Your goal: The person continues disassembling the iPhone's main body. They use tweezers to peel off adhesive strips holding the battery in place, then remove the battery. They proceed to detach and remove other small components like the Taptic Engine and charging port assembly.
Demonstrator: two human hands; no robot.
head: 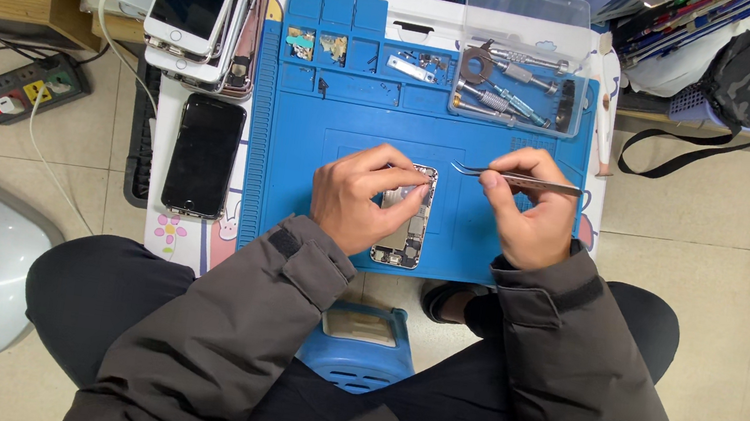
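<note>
A: Opened phone (405, 229), back half only, boards exposed, is laid flat at centre frame on the blue repair mat (304, 161). Held down by the left hand (365, 197), fingers curled over its upper part.

B: Right hand?

A: Right hand (531, 213) is closed in a pinch on metal tweezers (507, 176), tips pointed left, just above the phone's top right corner. Whether anything is caught in the tips cannot be told, too small.

B: Handling?

A: Judged light, stiff, thin. Slippery less of a worry, the mat looks grippy. Fragile though: bare circuitry and small connectors are exposed, so the inside is better left untouched. Best taken by the long metal edges, or pressed down at the frame rim, as is done now.

B: Surroundings?

A: Black phone (203, 155) is seen face up left of the mat, a stack of phones (199, 0) at upper left. Clear plastic box (519, 74) with screwdriver parts is set at upper right of the mat. Small parts are sorted in the mat's top compartments (330, 46).
</note>
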